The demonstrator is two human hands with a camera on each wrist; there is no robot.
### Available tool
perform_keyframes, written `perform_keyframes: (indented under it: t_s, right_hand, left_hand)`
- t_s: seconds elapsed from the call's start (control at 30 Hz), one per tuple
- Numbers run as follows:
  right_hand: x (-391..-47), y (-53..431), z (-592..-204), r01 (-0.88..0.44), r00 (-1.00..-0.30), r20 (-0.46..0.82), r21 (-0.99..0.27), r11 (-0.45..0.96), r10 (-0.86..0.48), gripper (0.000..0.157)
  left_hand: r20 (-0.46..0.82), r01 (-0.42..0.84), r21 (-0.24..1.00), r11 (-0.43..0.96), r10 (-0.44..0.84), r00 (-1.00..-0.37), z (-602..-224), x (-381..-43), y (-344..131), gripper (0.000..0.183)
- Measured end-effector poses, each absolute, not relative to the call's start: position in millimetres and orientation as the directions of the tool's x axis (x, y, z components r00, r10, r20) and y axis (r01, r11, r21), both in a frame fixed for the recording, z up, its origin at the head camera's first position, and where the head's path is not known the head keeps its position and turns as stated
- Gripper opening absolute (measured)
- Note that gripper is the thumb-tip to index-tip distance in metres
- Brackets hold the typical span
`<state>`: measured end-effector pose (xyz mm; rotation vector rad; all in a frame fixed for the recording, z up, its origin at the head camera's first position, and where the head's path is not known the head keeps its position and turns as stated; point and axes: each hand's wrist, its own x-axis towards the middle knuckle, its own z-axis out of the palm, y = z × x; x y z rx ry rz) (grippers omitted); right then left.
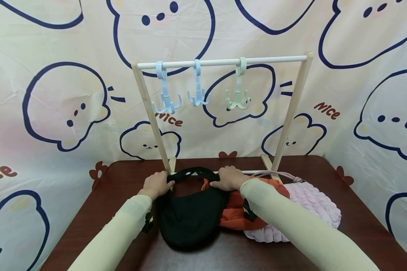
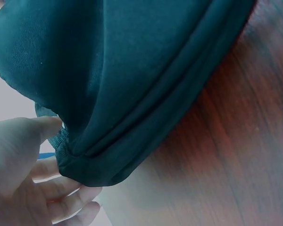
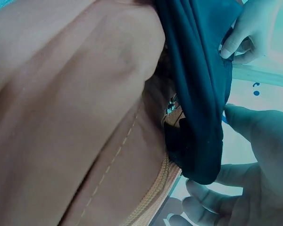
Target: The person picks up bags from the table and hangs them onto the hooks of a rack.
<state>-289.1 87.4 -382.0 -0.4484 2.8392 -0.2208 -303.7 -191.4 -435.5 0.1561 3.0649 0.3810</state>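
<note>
A black fabric shoulder bag (image 1: 191, 220) is spread over the dark wooden table, its strap (image 1: 198, 170) arching at the far side. My left hand (image 1: 155, 184) pinches the bag's upper left end where the strap joins. At the opposite end, my right hand (image 1: 230, 178) grips the strap between thumb and fingers. In the left wrist view, the thumb and fingers of the left hand (image 2: 28, 174) close on a gathered corner of the bag (image 2: 132, 84). The right wrist view shows the right hand (image 3: 254, 165) at the folded dark cloth (image 3: 198, 108), beside an orange bag (image 3: 99, 122).
The orange bag (image 1: 234, 214) and a pink chunky-woven bag (image 1: 315, 203) lie to the right, partly under my right arm. Behind stands a wooden rack with a white rail (image 1: 274, 60). From it hang two blue hooks (image 1: 164, 88) (image 1: 197, 84) and a green hook (image 1: 238, 84).
</note>
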Motion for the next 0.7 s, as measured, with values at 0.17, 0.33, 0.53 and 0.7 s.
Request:
perform_keyframes:
  t_s: [0.17, 0.33, 0.53, 0.7]
  right_hand:
    - [-288.2, 88.3, -380.0, -0.289, -0.914, -0.233, -0.198, 0.937, -0.331, 0.031]
    - [-288.2, 87.4, -378.2, -0.29, -0.908, -0.253, -0.197, 0.936, -0.335, 0.028]
    - [-287.5, 86.5, -377.1, -0.298, -0.901, -0.265, -0.198, 0.934, -0.344, 0.024]
    - [-287.0, 86.4, -377.3, -0.305, -0.896, -0.264, -0.219, 0.927, -0.357, 0.027]
  left_hand:
    - [-0.036, 0.1, 0.246, 0.964, 0.112, -0.993, -434.8, -302.8, -191.7, 0.033]
    - [-0.036, 0.099, 0.242, 0.965, 0.11, -0.993, -434.7, -303.2, -191.8, 0.032]
    - [-0.039, 0.103, 0.244, 0.964, 0.116, -0.992, -434.1, -303.8, -191.3, 0.031]
    - [-0.039, 0.106, 0.251, 0.962, 0.119, -0.992, -433.9, -303.4, -190.7, 0.03]
